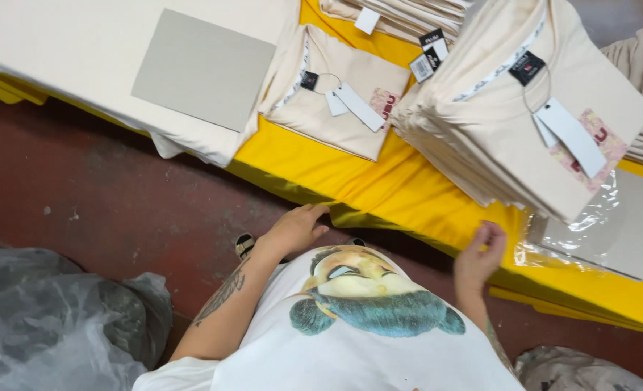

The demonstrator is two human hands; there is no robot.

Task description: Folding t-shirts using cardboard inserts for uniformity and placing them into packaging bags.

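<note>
Yellow cloth is covering the tabletop (379,181), running diagonally across the view. Left hand (294,229) is resting at the tabletop's near edge, fingers loosely spread, grip apart, holding nothing. Right hand (479,255) is hovering at the same edge further along, fingers curled inward; grip looks empty, though the palm is turned away so can't tell for sure. It is sitting just beside a clear plastic bag (589,232) w/ a grey cardboard sheet (636,232) inside, lying flat on the yellow cloth.

Above the bag: tall stack of folded cream shirts (510,123), top one carrying a white hang tag (573,136) and a black neck label. The stack is overlapping the bag's upper edge. To its left, a single folded cream shirt (336,94) w/ its own tag, lying apart from the stack. Further left, a cream garment spread flat (68,51) w/ a grey cardboard rectangle (202,69) laid on top, hanging slightly over the tabletop edge.

Floor is dark red (118,195). Crumpled clear plastic (46,318) is piled at lower left, well apart from both hands.
</note>
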